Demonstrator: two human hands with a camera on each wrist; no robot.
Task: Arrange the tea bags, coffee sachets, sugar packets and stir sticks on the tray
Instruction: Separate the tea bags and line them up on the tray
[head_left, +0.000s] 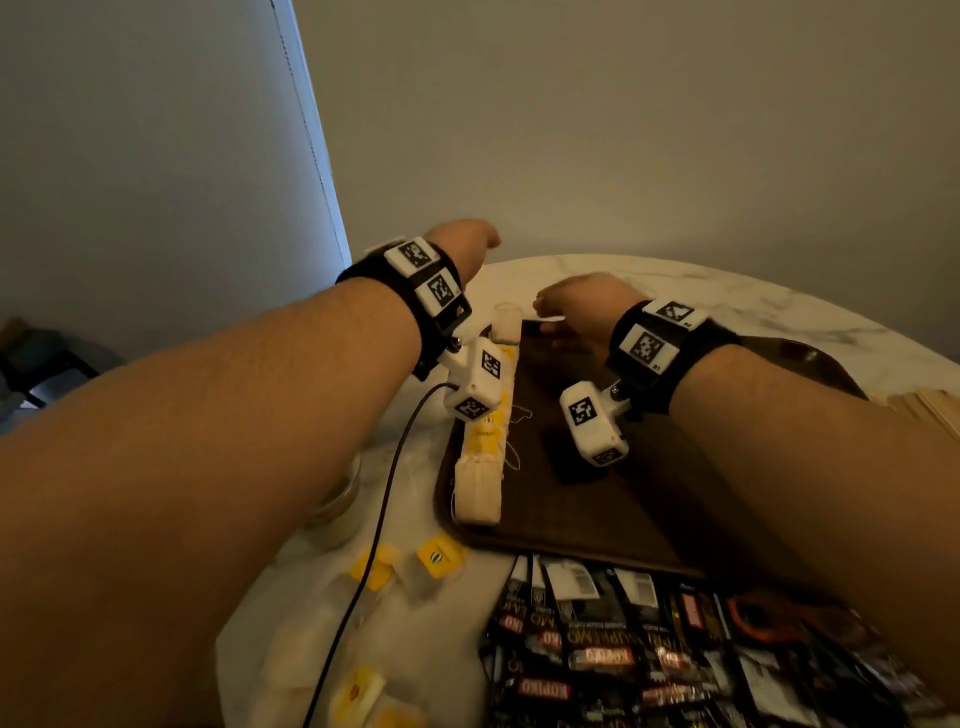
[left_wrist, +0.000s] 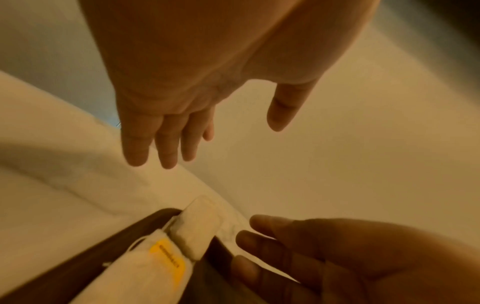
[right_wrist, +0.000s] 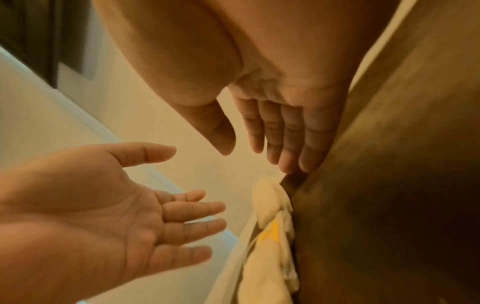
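Observation:
A dark brown tray (head_left: 571, 499) lies on the marble table. A row of white tea bags with yellow tags (head_left: 485, 441) runs along its left edge. My left hand (head_left: 467, 244) is raised over the tray's far left corner, fingers straight and empty (left_wrist: 221, 144). My right hand (head_left: 566, 304) hovers at the tray's far edge, also empty, its fingertips (right_wrist: 288, 166) close to the last tea bag (right_wrist: 269, 199) in the row. In the left wrist view that tea bag (left_wrist: 197, 228) overhangs the tray rim (left_wrist: 145, 224).
Black coffee sachets (head_left: 649, 649) lie heaped at the near edge. Loose tea bags (head_left: 439, 556) are scattered at the near left, beside a glass (head_left: 337, 499) and a black cable (head_left: 384, 499). Wooden stir sticks (head_left: 930, 408) lie at the right.

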